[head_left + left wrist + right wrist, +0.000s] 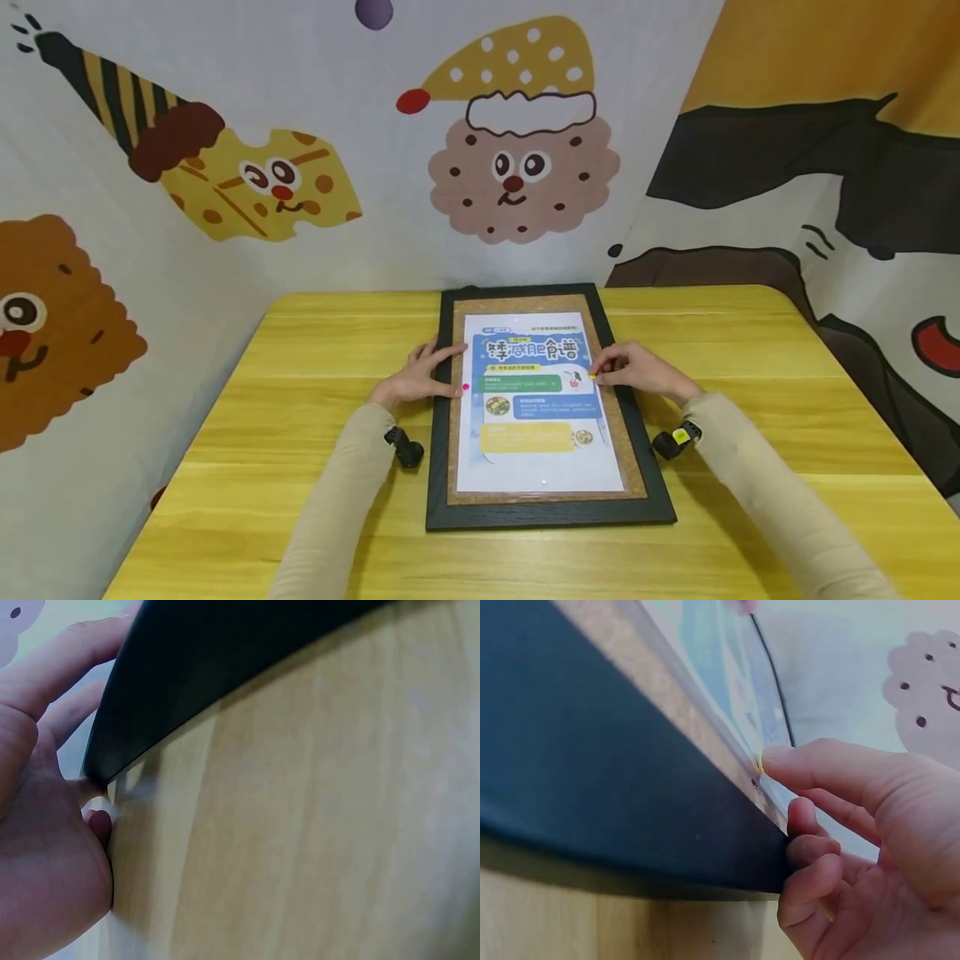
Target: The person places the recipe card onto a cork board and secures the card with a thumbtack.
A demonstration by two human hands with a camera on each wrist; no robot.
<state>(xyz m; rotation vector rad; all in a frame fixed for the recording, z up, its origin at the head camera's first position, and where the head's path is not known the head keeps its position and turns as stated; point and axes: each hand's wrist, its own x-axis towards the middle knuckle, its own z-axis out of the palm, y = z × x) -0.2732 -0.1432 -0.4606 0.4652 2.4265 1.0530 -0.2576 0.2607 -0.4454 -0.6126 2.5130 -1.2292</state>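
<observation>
A black-framed cork board (pixel 551 514) lies on the table, bearing a printed poster sheet (pixel 510 471) with coloured text boxes. My right hand (pixel 641 371) pinches a yellow thumbtack (pixel 593 377) at the poster's right edge, its other fingers curled beside the frame. In the right wrist view the thumb tip is right at the yellow tack (pixel 759 765). With fingers spread, my left hand (pixel 416 379) rests across the board's left side, index finger and thumb reaching the poster's edge. Near that thumb sits a pink thumbtack (pixel 466 387).
The yellow wood-grain table (pixel 322 350) extends on both sides of the board. Behind it hangs a white cloth (pixel 390 217) printed with cartoon figures, close along the table's far edge. Each wrist wears a small black camera (pixel 408 452).
</observation>
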